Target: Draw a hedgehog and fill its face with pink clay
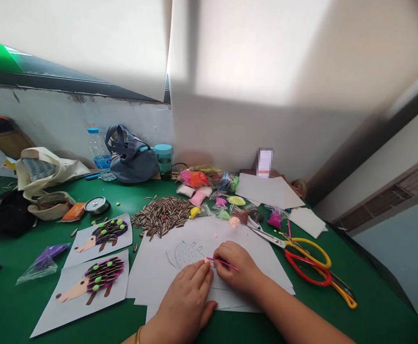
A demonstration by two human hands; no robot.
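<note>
A sheet of white paper (185,252) with a blue-green outline drawing lies on a stack of white sheets (151,282) in the middle. My left hand (187,298) rests on it palm down, its fingers pressed together over the paper's lower part; a small pale piece shows at its fingertips. Just right of them, my right hand (236,265) is closed in a pinch on a thin pink stick (230,265), its left end near the left fingertips. Whatever lies under the fingers is hidden.
Sunflower seeds (164,215) are piled behind the sheets, beside bags of coloured clay (196,179). Scissors (309,267) lie right. Two hedgehog pictures (90,286) lie left. A blue bag (132,160), a bottle (99,153) and a cup (164,160) stand by the wall.
</note>
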